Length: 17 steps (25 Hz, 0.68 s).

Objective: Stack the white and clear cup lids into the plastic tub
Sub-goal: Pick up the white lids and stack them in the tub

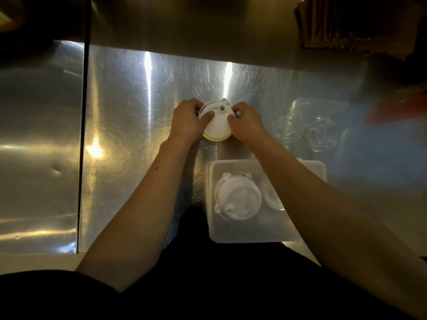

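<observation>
A stack of white cup lids (218, 124) stands on the steel counter in the middle of the view. My left hand (190, 121) grips its left side and my right hand (246, 123) grips its right side, thumbs on top. Nearer to me sits the translucent plastic tub (231, 234), holding a stack of white lids (238, 199) and a clear lid (272, 199) partly hidden by my right forearm. Two clear lid stacks (286, 127) (322, 133) rest on the counter to the right of my hands.
The steel counter (138, 112) has a dark seam (83, 135) running down its left part. Brown cardboard or paper items (358, 24) lie at the far right. A blurred red-orange object (397, 109) is at the right edge.
</observation>
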### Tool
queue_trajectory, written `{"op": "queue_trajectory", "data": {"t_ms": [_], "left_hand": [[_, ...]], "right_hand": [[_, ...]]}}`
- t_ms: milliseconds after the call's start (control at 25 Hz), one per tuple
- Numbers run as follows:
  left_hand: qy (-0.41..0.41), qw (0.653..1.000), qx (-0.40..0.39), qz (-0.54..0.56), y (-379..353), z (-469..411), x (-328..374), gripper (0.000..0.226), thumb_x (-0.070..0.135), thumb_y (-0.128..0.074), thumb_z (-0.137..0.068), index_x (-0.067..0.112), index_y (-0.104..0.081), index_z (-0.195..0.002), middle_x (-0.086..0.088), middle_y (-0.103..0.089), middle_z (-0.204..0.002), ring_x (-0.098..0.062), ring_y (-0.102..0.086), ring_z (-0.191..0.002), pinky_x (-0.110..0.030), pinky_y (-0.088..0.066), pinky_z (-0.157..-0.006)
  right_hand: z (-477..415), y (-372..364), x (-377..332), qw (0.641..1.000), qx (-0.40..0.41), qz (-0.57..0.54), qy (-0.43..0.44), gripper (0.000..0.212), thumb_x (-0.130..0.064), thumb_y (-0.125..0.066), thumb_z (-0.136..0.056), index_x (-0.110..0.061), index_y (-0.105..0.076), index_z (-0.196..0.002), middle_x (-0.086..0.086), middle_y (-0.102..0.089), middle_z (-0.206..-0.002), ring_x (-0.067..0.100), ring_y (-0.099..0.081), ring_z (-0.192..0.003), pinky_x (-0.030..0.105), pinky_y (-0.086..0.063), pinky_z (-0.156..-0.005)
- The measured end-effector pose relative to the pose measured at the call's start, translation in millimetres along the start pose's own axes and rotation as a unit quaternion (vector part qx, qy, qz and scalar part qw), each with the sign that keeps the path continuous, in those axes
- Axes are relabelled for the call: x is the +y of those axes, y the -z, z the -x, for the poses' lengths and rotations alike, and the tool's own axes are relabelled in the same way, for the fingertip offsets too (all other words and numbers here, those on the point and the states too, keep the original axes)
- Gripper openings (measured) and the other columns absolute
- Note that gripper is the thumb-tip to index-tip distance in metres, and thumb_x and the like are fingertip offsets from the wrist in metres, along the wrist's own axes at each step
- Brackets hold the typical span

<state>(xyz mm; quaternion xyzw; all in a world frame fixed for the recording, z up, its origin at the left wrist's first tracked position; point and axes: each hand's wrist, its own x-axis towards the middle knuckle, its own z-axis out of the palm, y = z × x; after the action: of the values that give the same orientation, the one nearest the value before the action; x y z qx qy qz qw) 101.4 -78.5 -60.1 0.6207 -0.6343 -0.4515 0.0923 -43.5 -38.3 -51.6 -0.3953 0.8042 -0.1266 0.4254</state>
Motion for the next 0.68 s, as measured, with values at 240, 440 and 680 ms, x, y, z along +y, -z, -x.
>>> {"op": "queue_trajectory", "data": {"t_ms": [240, 440, 680], "left_hand": [[-0.014, 0.997, 0.042, 0.056, -5.9, 11.6, -0.1, 0.039, 0.030, -0.069, -0.083, 0.008, -0.066, -0.115, -0.013, -0.068, -0.113, -0.024, -0.065, -0.101, -0.036, -0.054, -0.090], [-0.003, 0.998, 0.042, 0.056, -6.5, 12.5, 5.3, 0.039, 0.027, -0.069, -0.084, 0.009, -0.064, -0.119, -0.013, -0.067, -0.116, -0.025, -0.065, -0.103, -0.035, -0.054, -0.091], [0.000, 0.996, 0.042, 0.073, -4.4, 12.6, 3.9, 0.036, 0.027, -0.072, -0.083, 0.012, -0.067, -0.114, -0.007, -0.072, -0.112, -0.020, -0.067, -0.100, -0.020, -0.051, -0.080]], "right_hand": [[2.1, -8.9, 3.3, 0.998, 0.040, -0.029, 0.027, 0.034, -0.011, -0.051, -0.092, -0.018, -0.060, -0.124, 0.012, -0.064, -0.123, 0.027, -0.059, -0.112, 0.025, -0.040, -0.080], [0.6, -5.9, -2.3, 0.984, 0.042, -0.164, -0.051, 0.033, -0.006, -0.051, -0.088, -0.019, -0.068, -0.114, 0.000, -0.063, -0.100, 0.024, -0.064, -0.100, 0.041, -0.059, -0.084], [2.7, -6.6, -4.9, 0.986, 0.047, -0.149, -0.057, 0.035, -0.003, -0.049, -0.086, -0.014, -0.066, -0.115, 0.008, -0.064, -0.104, 0.025, -0.063, -0.099, 0.042, -0.060, -0.082]]}}
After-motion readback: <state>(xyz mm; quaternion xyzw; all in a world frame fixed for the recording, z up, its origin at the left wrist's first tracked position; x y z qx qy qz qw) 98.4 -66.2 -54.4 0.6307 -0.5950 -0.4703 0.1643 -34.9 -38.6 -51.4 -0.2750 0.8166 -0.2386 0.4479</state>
